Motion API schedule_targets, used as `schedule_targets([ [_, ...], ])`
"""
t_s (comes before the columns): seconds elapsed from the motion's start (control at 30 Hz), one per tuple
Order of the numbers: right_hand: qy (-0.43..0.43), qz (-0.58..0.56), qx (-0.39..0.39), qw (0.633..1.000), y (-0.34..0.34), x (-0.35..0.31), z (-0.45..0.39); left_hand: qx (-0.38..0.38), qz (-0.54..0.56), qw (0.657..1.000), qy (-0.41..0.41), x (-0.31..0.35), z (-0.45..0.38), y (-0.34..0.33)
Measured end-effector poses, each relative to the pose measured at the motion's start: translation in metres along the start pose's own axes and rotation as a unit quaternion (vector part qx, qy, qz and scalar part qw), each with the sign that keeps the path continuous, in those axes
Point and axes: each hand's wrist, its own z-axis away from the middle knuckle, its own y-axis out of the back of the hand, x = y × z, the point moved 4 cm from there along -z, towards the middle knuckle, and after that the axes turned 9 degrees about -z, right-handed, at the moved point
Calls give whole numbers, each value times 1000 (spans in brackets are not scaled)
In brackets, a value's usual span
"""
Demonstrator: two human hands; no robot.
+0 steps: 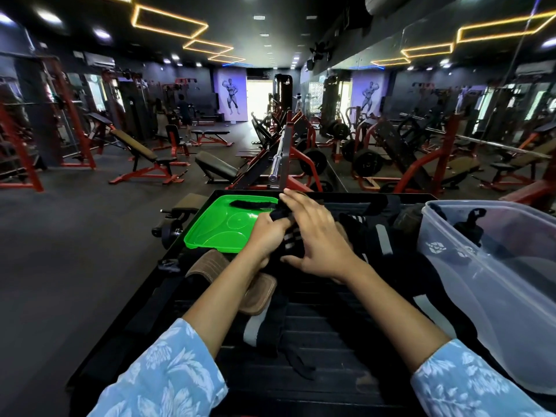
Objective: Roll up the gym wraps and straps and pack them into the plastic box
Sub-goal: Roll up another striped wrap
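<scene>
Landmark: the clear, empty-looking plastic box (pixel 493 266) at the right edge of the dark slatted worktop (pixel 316 326); all places are given from it.
Wrap in hand: a black fabric wrap with white stripes (pixel 288 236) is held to the left of the box, above the worktop.
Left grip: the left hand (pixel 267 236) is curled round the wrap's rolled part.
Right grip: the right hand (pixel 316 236) is laid over the wrap with fingers spread; whether it pinches the fabric cannot be told.
Loose gear: more black straps (pixel 376 233) lie between the hands and the box; a bright green plastic lid (pixel 216 224) lies further left.
Risk, unrolling: the roll is judged likely to spring loose if tension is eased.
Risk, snagging: the trailing tail may be caught on the neighbouring straps.
</scene>
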Motion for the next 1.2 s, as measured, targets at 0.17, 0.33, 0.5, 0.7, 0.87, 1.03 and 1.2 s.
schedule_targets([
  [0.17, 8, 14, -3, 1000, -5, 0, 1, -26, -135, 989, -46, 2, -1, -2],
  [0.33, 23, 10, 21, 999, -2, -1, -1, -39, -140, 988, -46, 0, -2, 1],
  [0.5, 22, 9, 34, 999, 0, -1, -2, -70, -111, 991, -33, -1, -2, -1],
  [0.7, 9, 12, 16, 1000, -2, -1, -2, -78, -78, 994, -17, -2, -2, -2],
  [0.87, -14, -1, 81, 997, -2, -6, -2, 32, 94, 995, 0, -7, -8, 5],
  [1.03, -146, -174, 140, 964, -2, -5, -3, 53, 182, 982, -15, -5, -8, 1],
  [1.2, -180, -180, 179, 950, -6, -4, 0, 32, 136, 989, -44, -4, -1, -10],
])
